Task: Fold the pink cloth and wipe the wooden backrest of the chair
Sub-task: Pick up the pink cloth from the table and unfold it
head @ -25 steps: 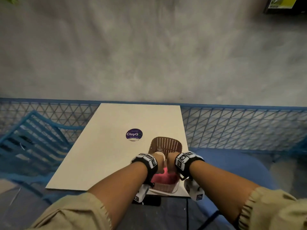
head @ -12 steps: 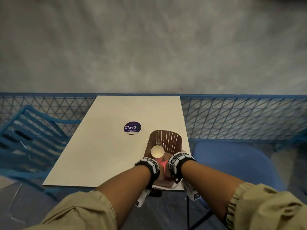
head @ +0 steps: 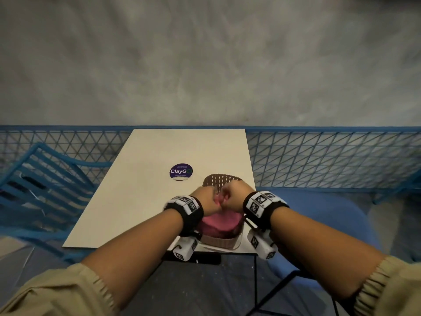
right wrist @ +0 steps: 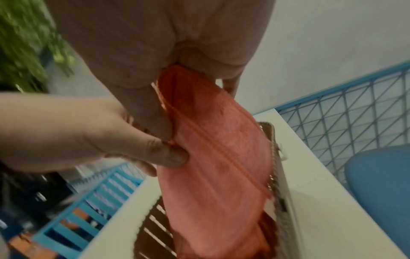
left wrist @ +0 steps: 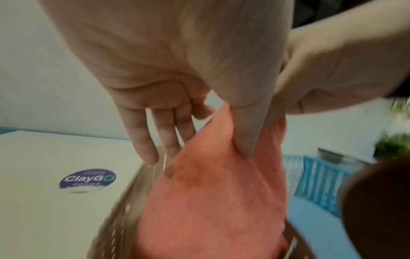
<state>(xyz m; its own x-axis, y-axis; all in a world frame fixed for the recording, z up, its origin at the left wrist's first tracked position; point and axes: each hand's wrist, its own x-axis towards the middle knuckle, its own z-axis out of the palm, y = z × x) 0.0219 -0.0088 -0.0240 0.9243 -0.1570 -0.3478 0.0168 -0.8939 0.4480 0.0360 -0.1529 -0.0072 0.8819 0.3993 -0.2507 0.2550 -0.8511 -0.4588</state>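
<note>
Sleeves of tan fabric frame the bottom of my head view, and both forearms reach forward over the near edge of the desk. Each wrist carries a black band with white marker blocks. My left hand and right hand meet knuckle to knuckle above a brown perforated basket that stands at the desk's near right corner. Both hands are clenched on the pink cloth: in the left wrist view the thumb presses into the cloth's upper edge while the other fingers hang down beside it, and in the right wrist view the right hand pinches the same top edge, with the left thumb pressed against the fabric just below. The cloth hangs from that shared grip, and its lower part is bunched inside the basket. A stitched hem runs down it in the right wrist view.

Beyond the basket, a round purple sticker reading ClayG lies on the pale desk top. A blue slatted chair stands to the left, a blue cushioned seat to the right. Farther back runs a blue mesh railing, then a grey wall.
</note>
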